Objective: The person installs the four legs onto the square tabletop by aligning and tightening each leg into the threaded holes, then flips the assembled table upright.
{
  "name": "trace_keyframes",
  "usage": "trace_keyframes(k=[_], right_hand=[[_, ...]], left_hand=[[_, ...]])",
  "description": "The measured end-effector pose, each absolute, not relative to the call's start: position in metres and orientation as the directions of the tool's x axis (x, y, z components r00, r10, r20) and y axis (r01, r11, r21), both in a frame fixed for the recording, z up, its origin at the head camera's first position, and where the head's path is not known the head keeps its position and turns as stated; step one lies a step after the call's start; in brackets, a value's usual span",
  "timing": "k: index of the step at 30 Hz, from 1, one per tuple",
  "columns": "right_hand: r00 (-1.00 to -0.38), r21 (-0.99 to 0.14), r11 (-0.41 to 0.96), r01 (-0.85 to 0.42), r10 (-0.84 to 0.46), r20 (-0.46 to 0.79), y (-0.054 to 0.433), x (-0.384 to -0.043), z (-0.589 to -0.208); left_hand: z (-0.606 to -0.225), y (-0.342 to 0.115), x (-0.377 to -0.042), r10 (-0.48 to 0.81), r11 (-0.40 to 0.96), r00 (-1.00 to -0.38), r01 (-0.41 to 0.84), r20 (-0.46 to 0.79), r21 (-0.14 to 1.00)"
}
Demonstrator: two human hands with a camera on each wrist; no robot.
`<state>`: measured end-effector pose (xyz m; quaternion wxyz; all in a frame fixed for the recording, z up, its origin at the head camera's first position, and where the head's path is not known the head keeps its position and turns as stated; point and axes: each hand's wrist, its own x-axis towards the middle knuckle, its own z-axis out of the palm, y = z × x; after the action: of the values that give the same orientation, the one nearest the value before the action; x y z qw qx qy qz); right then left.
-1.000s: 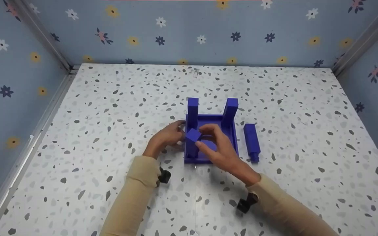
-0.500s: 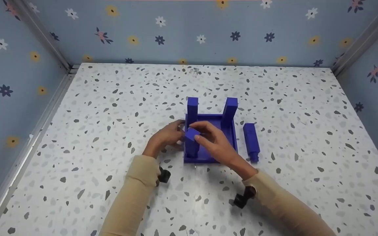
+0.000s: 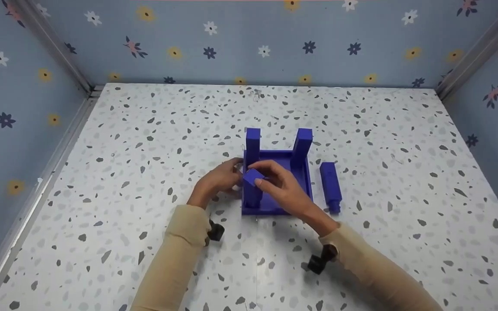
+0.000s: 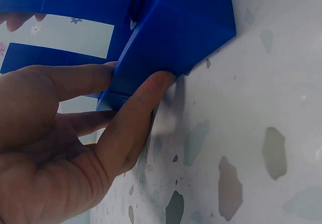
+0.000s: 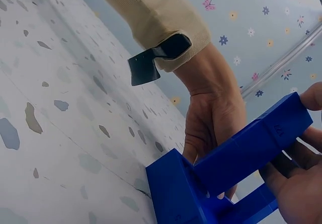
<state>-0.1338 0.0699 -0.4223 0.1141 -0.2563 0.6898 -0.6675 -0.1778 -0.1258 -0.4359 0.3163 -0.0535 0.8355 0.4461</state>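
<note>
A square blue base (image 3: 270, 212) with a raised rim lies on the speckled table. From its far corners rise two square blue posts, one on the left (image 3: 253, 143) and one on the right (image 3: 303, 144). My right hand (image 3: 291, 194) pinches the top of another blue post (image 5: 254, 143) between thumb and fingers. This post stands at the near left corner, turned askew to the base; its foot is mostly hidden. With thumb and fingers my left hand (image 4: 60, 153) grips the base's left wall.
A loose blue post (image 3: 330, 183) with a narrower end lies right of the base. Flowered blue panels (image 3: 249, 39) border the table at the back and sides. Black wrist mounts (image 3: 317, 263) stick out from the sleeves.
My right hand has shifted slightly left, and the top of its post has turned and moved a little left. My left hand has stayed on the base. The last half second shows hardly any motion.
</note>
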Motion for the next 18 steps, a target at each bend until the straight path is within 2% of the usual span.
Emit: trace_keyframes(k=[11, 18], right_hand=[[-0.862, -0.978, -0.027, -0.208, -0.467, 0.197, 0.0694, -0.1311, -0.4227], [-0.879, -0.97, 0.048, -0.238, -0.435, 0.195, 0.067, -0.1266, -0.4165]], left_hand=[[-0.4367, -0.1254, -0.1783, 0.187, 0.612, -0.801, -0.359, -0.569, 0.705], [-0.4366, -0.1257, -0.1769, 0.212, 0.58, -0.81, -0.346, -0.547, 0.738]])
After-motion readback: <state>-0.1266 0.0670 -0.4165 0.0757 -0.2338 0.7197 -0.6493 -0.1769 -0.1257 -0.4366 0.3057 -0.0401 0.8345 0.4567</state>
